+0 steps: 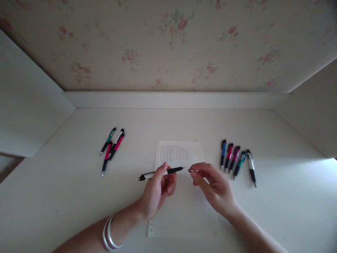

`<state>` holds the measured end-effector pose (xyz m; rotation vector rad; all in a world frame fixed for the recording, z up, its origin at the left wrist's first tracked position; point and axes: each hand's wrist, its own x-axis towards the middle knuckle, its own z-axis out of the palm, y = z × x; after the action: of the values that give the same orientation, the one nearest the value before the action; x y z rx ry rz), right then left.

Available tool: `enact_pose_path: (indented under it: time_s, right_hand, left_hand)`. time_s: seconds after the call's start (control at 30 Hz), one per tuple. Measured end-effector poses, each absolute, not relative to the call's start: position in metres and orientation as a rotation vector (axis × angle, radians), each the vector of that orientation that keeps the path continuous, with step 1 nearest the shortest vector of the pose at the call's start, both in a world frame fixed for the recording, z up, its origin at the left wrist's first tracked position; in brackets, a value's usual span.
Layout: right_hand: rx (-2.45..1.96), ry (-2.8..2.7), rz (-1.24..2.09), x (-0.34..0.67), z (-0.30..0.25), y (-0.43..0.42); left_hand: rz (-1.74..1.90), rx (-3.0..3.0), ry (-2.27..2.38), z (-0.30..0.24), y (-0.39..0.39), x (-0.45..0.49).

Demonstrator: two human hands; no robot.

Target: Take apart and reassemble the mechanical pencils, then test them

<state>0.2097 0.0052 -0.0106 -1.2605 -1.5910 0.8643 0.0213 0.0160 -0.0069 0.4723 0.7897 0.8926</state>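
Note:
My left hand (159,191) is closed around a white and black ballpoint pen (173,170), held nearly level with its front end pointing right. A thin tip shows at that end. Just to the right, my right hand (213,186) pinches a small silver pen tip cone (192,170) between thumb and forefinger, with a short gap between it and the pen. Both hands are over a sheet of punched paper (184,219), whose upper part carries rows of handwriting. The pen's middle is hidden by my left fingers.
Several pens, among them a teal pen (108,141) and a pink pen (117,146), lie in a loose group at the left. At the right lies a row with a blue pen (223,154) and a white pen (251,168). A floral wall (158,52) rises behind the white desk (79,218).

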Motion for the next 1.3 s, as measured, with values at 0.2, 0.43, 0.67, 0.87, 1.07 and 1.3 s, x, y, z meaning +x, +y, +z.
enact_pose_path:
  time_s: [0.2,0.43,0.67,0.87,1.07,1.3]
  right_hand:
    - [-1.249,-1.999,0.561,0.207,-0.015,0.01]
    - [-1.311,-2.187,0.456,0.208,-0.019,0.012]
    - [-1.376,-1.979,0.673,0.206,-0.009,0.01]
    - [-1.358,-1.338,1.507,0.197,0.01,0.007]
    - [-1.229,-1.027,1.687,0.198,0.005,0.007]
    - [-1.246,-0.946,1.61,0.205,0.0,0.011]
  left_hand:
    - [0.935,0.556,0.778,-0.014,0.014,0.022]
    - [0.847,0.912,0.948,-0.012,0.003,0.018]
    - [0.848,1.061,0.98,-0.011,-0.004,0.018]
    - [0.767,1.437,0.96,-0.003,-0.004,0.018]
    - [0.587,1.621,0.903,0.004,-0.002,0.019]
    - [0.559,1.55,0.708,0.007,-0.002,0.014]
